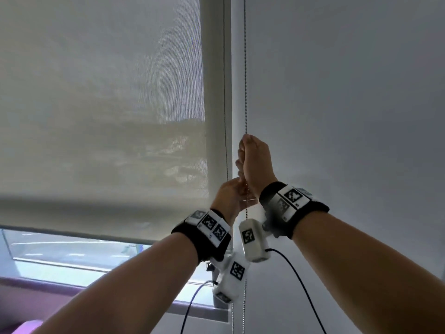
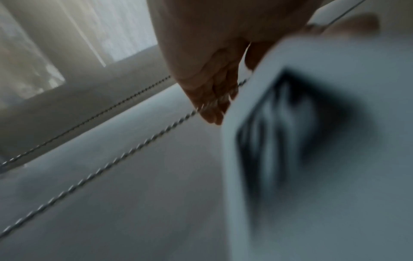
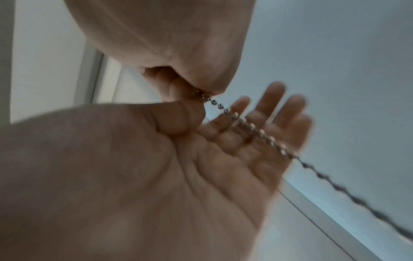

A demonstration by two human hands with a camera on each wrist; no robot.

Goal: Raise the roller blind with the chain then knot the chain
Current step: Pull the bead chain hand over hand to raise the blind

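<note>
A pale roller blind (image 1: 108, 116) covers most of the window, and its bottom bar (image 1: 96, 220) hangs a little above the sill. The bead chain (image 1: 245, 80) runs down beside the frame. My right hand (image 1: 252, 160) is curled around this chain at about mid-height; in the right wrist view the right hand (image 3: 167, 44) pinches the chain (image 3: 261, 131). Just below it, my left hand (image 1: 228, 196) is open with fingers (image 3: 257, 127) spread, and the chain crosses in front of them. The left wrist view shows the left hand (image 2: 208, 84) against the chain (image 2: 111, 162), blurred.
A second, thinner chain strand (image 1: 225, 116) hangs along the blind's edge. Bare window glass (image 1: 60, 251) shows under the blind, above a purple sill (image 1: 48, 290). A plain white wall (image 1: 349, 104) fills the right side. Black cables (image 1: 301, 280) trail from the wrist cameras.
</note>
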